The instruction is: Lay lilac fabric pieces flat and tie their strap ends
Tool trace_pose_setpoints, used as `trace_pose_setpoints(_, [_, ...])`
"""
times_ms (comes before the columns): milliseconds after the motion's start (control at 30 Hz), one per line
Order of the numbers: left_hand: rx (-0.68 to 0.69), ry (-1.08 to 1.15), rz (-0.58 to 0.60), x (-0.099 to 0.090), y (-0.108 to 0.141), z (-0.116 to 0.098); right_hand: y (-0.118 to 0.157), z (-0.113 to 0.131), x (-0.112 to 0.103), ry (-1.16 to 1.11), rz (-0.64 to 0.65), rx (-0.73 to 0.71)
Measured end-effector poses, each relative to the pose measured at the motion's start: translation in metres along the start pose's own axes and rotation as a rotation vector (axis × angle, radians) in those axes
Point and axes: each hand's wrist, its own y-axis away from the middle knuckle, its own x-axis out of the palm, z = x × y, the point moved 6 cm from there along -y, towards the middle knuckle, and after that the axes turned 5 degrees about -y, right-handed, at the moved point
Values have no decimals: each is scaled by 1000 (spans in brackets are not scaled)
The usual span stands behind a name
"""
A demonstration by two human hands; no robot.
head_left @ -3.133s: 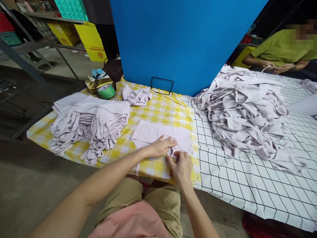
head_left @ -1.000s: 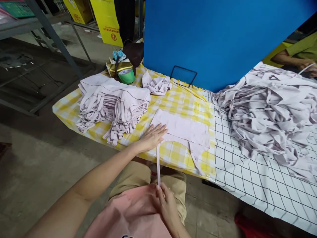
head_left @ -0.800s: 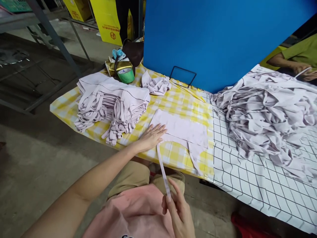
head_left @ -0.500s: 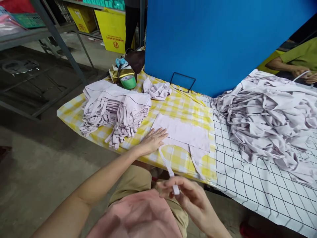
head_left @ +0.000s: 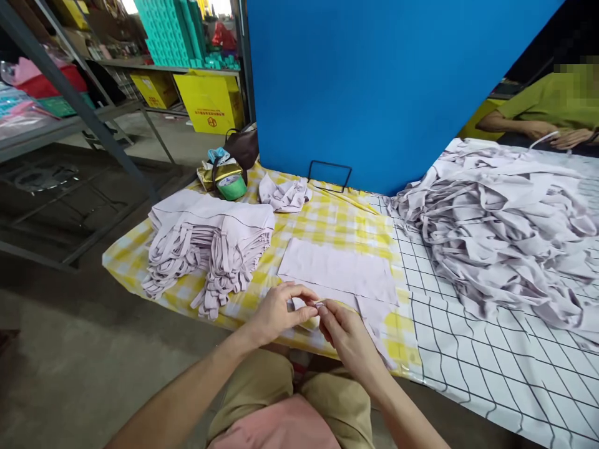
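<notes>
The garment (head_left: 337,268) looks like matt cloth, the yellow cover (head_left: 327,226) glossy plastic, the blue board (head_left: 365,93) smooth, the rack (head_left: 93,126) metal.

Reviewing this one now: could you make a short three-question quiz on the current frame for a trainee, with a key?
1. True or false: the stack lies on the yellow checked cloth.

2. Choose: what does the right hand pinch beside the left hand?
A) the tape roll
B) a pale strap
C) the blue board

3. Fill in: seen from the wearer, the loose heap lies to the ____ of the flat piece.

Key: 1. True. 2. B. 3. right.
</notes>
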Motion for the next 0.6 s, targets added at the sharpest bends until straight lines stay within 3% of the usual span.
trace_pose_setpoints(100, [72, -183, -69, 0, -3, -6, -4, -2, -1, 152, -34, -36])
trace_pose_setpoints(267, [122, -323, -70, 2, -10, -10, -10, -7, 1, 356, -58, -99])
trace_pose_setpoints(500, [-146, -222, 84, 4, -21, 16, -13, -25, 4, 380, 19, -33])
trace_pose_setpoints(600, [-221, -111, 94, 6, -22, 25, -12, -23, -1, 336, -116, -151])
